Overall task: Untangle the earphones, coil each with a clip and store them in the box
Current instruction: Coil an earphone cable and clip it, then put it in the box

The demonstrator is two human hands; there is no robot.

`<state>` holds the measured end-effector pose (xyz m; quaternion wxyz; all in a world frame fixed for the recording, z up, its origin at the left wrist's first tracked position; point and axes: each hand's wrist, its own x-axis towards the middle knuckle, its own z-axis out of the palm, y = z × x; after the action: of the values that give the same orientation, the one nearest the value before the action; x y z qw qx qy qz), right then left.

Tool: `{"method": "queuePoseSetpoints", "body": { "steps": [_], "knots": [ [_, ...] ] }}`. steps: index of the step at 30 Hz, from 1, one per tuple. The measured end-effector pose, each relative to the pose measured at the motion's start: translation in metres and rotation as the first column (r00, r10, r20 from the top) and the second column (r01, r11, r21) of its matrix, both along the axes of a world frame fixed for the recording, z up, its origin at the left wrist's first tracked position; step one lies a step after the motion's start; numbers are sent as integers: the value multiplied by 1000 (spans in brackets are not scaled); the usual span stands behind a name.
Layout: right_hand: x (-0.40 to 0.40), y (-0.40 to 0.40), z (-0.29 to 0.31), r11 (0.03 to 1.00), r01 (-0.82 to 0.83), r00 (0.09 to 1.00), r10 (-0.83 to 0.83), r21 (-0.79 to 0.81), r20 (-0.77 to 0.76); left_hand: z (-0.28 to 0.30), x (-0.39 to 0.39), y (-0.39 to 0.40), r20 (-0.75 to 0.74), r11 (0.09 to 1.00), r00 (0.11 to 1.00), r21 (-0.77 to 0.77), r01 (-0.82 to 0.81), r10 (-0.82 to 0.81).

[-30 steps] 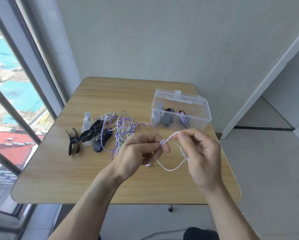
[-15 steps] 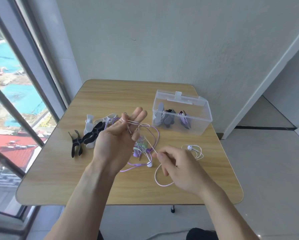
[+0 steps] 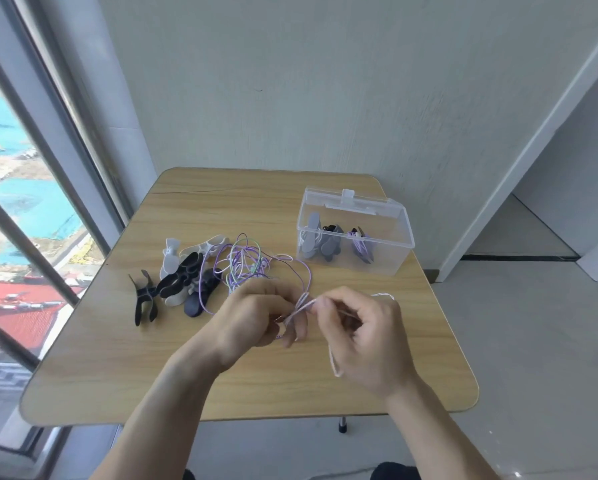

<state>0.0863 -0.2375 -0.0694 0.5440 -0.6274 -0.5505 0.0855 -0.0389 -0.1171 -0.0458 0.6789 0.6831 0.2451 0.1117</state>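
Both hands (image 3: 256, 313) (image 3: 363, 336) pinch a white earphone cord (image 3: 306, 304) stretched left-right between them.

The wooden desk (image 3: 117, 368) has round corners. A pile of black and white clips (image 3: 179, 278) lies at 9 o'clock. Just beside them, nearer the middle, sits a tangle of purple and green cords (image 3: 245, 261). A clear box (image 3: 354, 233) stands at 1 o'clock.
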Motion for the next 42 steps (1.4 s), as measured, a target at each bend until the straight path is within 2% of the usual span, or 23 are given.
{"method": "queuePoseSetpoints", "body": {
  "steps": [3, 6, 8, 9, 11, 13, 15, 17, 19, 21, 23, 26, 29, 31, 34, 36, 38, 40, 42],
  "knots": [
    [8, 3, -6, 992, 111, 991, -115, 59, 65, 1, -5, 5, -47, 995, 996, -68, 76, -79],
    [15, 3, -10, 986, 167, 985, -168, 18, 32, 1, -7, 6, -46, 987, 994, -130, 96, -102],
    [21, 4, -9, 980, 196, 980, -197, -20, -21, 2, -10, 11, 31, 969, 999, -247, 3, 5],
    [26, 3, -8, 975, 218, 974, -220, -45, -58, 2, -12, 14, 88, 930, 991, -362, -59, 97],
    [34, 2, -9, 967, 222, 965, -236, -122, -113, 2, -14, 19, 227, 800, 925, -588, -119, 304],
    [40, 0, -13, 963, 160, 979, -183, -216, -89, 2, -13, 23, 319, 735, 830, -661, -150, 457],
    [36, 2, -17, 947, 48, 998, -60, -316, -28, 0, -10, 22, 374, 746, 773, -639, -185, 512],
    [22, 4, -19, 911, -78, 996, 86, -404, 0, -2, -6, 20, 378, 789, 769, -561, -252, 515],
    [5, 5, -18, 885, -175, 980, 200, -432, 13, -4, -3, 16, 327, 841, 802, -404, -361, 501],
    [-7, 7, -17, 873, -236, 965, 263, -428, 6, -9, -1, 13, 235, 897, 867, -161, -411, 439],
    [-13, 6, -16, 877, -274, 956, 293, -395, -14, -13, 0, 9, 159, 932, 923, 34, -360, 351],
    [-14, 4, -13, 889, -320, 947, 306, -328, -95, -15, -2, 7, 121, 954, 964, 160, -253, 236],
    [-8, 0, -7, 920, -304, 950, 272, -249, -152, -11, -5, 7, 112, 971, 977, 139, -195, 180],
    [-2, -3, -3, 951, -261, 957, 233, -167, -171, -10, -7, 10, 79, 971, 986, 179, -159, 147],
    [7, -4, 0, 985, -156, 963, 135, -72, -235, -9, -11, 9, -50, 960, 996, 267, 79, -68],
    [12, 0, -3, 997, -50, 970, 33, -65, -241, -8, -11, 5, -143, 951, 977, 246, 187, -155],
    [14, 6, -8, 995, 13, 959, -42, -104, -281, -7, -8, 2, -184, 958, 977, 244, 147, -103],
    [16, 10, -12, 988, 20, 952, -65, -151, -300, -7, -4, 1, -135, 977, 991, 208, 51, -23],
    [16, 12, -13, 983, 5, 959, -57, -185, -278, -9, -1, 4, -19, 992, 993, 42, -116, 117]
  ]
}}
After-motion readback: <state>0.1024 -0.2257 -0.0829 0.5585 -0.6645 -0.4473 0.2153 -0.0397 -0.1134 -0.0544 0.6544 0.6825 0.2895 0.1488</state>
